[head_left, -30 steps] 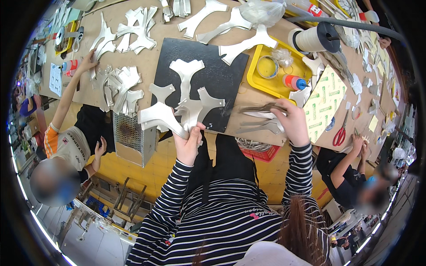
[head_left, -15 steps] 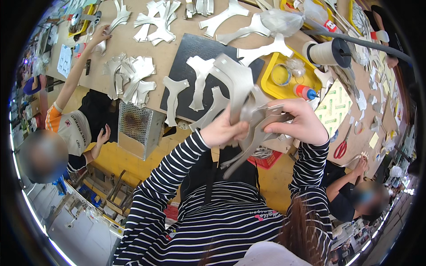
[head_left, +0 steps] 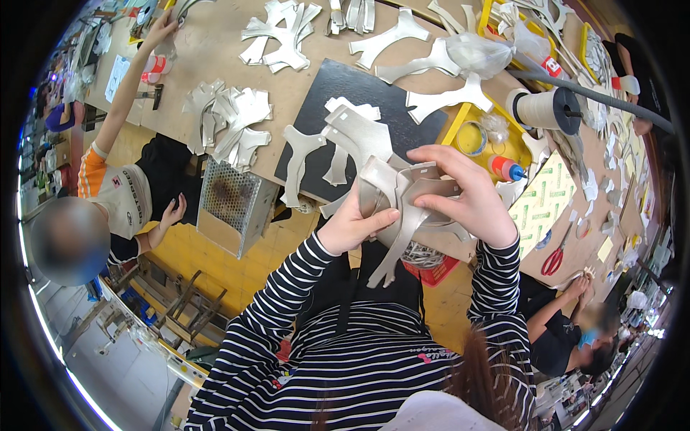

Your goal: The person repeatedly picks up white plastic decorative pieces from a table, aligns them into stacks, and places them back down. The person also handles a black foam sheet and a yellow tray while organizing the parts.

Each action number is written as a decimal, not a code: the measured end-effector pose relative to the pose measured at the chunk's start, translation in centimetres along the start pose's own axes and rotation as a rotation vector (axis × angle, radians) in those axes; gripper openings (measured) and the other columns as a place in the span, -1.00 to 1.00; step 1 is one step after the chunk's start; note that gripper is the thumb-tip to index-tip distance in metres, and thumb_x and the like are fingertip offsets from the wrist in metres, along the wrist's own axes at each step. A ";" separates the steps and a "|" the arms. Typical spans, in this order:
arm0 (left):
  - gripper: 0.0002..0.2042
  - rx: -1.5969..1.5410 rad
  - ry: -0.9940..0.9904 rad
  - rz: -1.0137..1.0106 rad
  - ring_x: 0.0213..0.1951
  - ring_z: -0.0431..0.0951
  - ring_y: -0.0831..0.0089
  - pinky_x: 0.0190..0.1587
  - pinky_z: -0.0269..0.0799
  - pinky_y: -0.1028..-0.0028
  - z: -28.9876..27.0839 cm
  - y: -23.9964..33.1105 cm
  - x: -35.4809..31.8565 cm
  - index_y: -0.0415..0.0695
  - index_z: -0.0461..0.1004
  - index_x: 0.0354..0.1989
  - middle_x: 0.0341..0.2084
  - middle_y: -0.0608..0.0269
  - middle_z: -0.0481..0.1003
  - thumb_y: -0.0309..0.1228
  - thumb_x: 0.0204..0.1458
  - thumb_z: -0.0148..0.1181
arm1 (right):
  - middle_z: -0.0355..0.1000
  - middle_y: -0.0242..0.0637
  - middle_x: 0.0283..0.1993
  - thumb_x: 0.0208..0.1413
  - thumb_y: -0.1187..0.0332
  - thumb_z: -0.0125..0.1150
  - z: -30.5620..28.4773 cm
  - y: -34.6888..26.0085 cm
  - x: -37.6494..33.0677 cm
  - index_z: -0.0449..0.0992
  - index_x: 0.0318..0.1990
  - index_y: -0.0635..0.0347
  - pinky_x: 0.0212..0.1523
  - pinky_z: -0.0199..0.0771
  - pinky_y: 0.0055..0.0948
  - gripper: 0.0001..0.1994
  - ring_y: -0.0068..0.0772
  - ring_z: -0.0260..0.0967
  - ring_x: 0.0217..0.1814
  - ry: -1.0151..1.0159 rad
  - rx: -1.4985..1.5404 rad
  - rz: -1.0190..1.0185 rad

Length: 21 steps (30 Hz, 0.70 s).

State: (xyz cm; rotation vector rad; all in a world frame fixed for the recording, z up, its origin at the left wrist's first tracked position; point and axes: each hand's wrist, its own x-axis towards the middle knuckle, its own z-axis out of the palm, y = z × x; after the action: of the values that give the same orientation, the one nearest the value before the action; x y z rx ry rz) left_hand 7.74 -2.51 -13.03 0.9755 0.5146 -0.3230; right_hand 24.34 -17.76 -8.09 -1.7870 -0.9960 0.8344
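Observation:
In front of my chest, several pale silvery, flexible Y-shaped cut pieces are held between both hands. My left hand closes around their left side, with the thumb lying across the front. My right hand pinches the right side, fingers over the top and thumb in front. Part of the bundle is hidden behind the fingers. Just beyond, more such pieces lie on a black mat, one of them a single branched piece at the mat's left edge.
Piles of similar pieces lie on the brown table. At right are a yellow tray with a bottle and round tub, a thread spool, and red scissors. Co-workers sit at left and right. A perforated metal box stands below the table edge.
The held pieces have been brought closer together and turned between my hands. My right hand now reaches its fingers over their top. The left co-worker's hand has moved farther up the table.

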 end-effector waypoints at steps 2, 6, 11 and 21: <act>-0.26 -0.079 -0.016 0.043 -0.52 0.29 0.72 -0.55 0.23 0.69 -0.3 0.0 -0.2 -0.08 -0.19 0.35 -0.29 0.34 0.34 -0.41 0.11 0.19 | 0.45 -0.23 -0.02 -0.14 0.44 0.41 0.4 0.0 -0.1 0.34 0.19 0.13 -0.11 0.40 -0.51 -0.36 -0.54 0.37 -0.11 -0.018 0.053 0.117; -0.33 0.003 0.007 0.065 -0.52 0.28 0.70 -0.55 0.22 0.68 -1.1 0.2 -0.4 -0.11 -0.15 0.32 -0.24 0.26 0.42 -0.44 0.14 0.14 | 0.49 -0.23 -0.08 -0.13 0.45 0.40 0.3 -0.8 -0.5 0.37 0.15 0.18 -0.13 0.43 -0.53 -0.40 -0.50 0.43 -0.14 -0.024 0.168 0.250; -0.35 -0.095 -0.042 0.117 -0.61 0.20 0.74 -0.58 0.17 0.71 -2.0 1.2 -0.3 -0.11 -0.14 0.29 -0.17 0.04 0.53 -0.42 0.14 0.13 | 0.52 -0.24 -0.13 -0.05 0.48 0.35 -3.7 -2.5 -1.2 0.49 0.01 0.26 -0.13 0.48 -0.49 -0.60 -0.42 0.51 -0.16 -0.542 0.180 0.096; -0.22 -0.107 -0.118 0.017 -0.57 0.27 0.70 -0.58 0.17 0.66 -2.2 1.0 -0.4 -0.04 -0.07 0.31 -0.32 0.31 0.41 -0.53 -0.02 0.31 | 0.52 -0.22 -0.26 -0.13 0.58 0.31 -1.6 -2.1 1.5 0.56 -0.20 0.24 -0.25 0.46 -0.43 -0.73 -0.26 0.49 -0.24 -0.195 -0.002 -0.086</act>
State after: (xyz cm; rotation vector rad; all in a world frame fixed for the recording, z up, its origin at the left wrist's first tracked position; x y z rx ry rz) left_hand 7.31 -0.07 -13.12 0.8512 0.4122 -0.3326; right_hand 25.83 -16.45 -5.73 -1.6753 -1.1909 0.9670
